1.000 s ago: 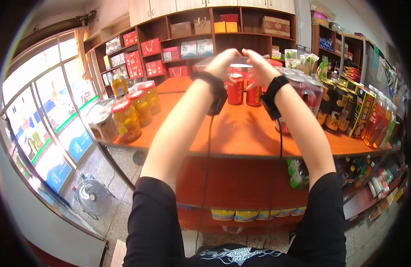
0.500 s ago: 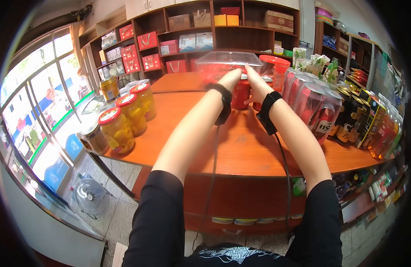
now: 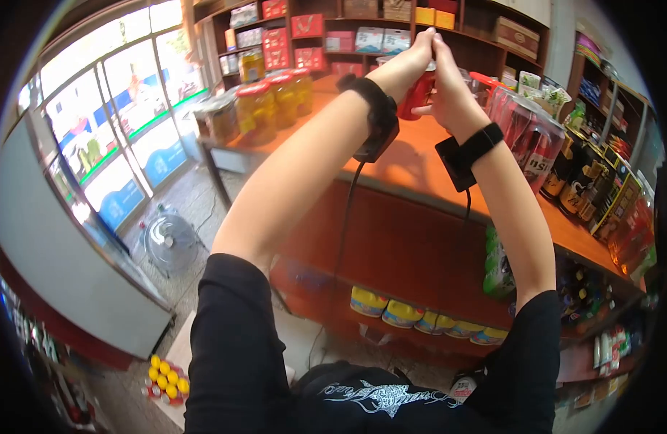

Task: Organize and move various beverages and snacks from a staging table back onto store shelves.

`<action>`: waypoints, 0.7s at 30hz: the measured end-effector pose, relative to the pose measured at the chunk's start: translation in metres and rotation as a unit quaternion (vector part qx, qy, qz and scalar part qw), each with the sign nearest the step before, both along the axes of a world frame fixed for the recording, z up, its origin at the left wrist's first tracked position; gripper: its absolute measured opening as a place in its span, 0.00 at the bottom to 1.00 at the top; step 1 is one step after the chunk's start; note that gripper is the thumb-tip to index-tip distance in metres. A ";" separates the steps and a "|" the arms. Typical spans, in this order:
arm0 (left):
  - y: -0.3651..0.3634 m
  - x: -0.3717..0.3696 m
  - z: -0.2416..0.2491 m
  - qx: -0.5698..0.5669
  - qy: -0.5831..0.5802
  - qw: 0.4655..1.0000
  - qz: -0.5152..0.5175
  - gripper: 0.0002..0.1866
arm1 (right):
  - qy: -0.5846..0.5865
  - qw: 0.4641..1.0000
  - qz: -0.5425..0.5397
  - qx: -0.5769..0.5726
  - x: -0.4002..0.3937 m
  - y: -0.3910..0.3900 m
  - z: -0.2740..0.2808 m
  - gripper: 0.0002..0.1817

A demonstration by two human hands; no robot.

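A red can or jar stands on the wooden table, partly hidden by my hands. My left hand reaches in from its left side, fingers stretched out and thumb out of sight. On the other side is my right hand, fingers straight and its thumb pointing towards the red container. The fingertips of both hands meet above and beyond it. Whether either palm presses on the container cannot be seen. Black straps with small boxes and cables sit on both wrists. Right of my right hand is a shrink-wrapped pack of red cans.
Yellow fruit jars with red lids line the table's left end. Dark cans and bottles stand at its right. Yellow-labelled tubs lie on the shelf below. A clear water bottle is on the floor; gift boxes fill the back shelves.
My view has tilted down and swung left, so the table sits higher in the picture. Both hands remain around the red container, with their fingertips now together.
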State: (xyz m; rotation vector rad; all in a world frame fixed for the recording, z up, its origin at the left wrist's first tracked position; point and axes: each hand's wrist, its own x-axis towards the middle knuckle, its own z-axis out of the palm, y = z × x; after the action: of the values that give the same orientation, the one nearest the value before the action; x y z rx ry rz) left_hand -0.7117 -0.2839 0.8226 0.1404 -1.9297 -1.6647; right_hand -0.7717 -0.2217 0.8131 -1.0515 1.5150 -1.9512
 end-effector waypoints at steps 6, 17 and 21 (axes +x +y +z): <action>0.054 0.065 -0.062 -0.031 0.060 0.978 0.196 0.61 | 0.045 0.980 0.132 -0.141 0.085 0.063 -0.062 0.33; 0.202 0.228 -0.235 -0.109 0.061 0.862 0.492 0.43 | -0.026 0.965 0.247 -0.088 0.238 0.168 -0.222 0.33; 0.242 0.270 -0.289 -0.057 0.047 0.848 0.526 0.40 | -0.103 0.956 0.269 -0.055 0.292 0.207 -0.261 0.33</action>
State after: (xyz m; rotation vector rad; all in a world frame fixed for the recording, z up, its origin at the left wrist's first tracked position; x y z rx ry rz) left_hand -0.4421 -0.0423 0.5338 0.8738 -1.4022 -0.7784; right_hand -0.4800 -0.0145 0.5521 -1.1209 0.8951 -1.7002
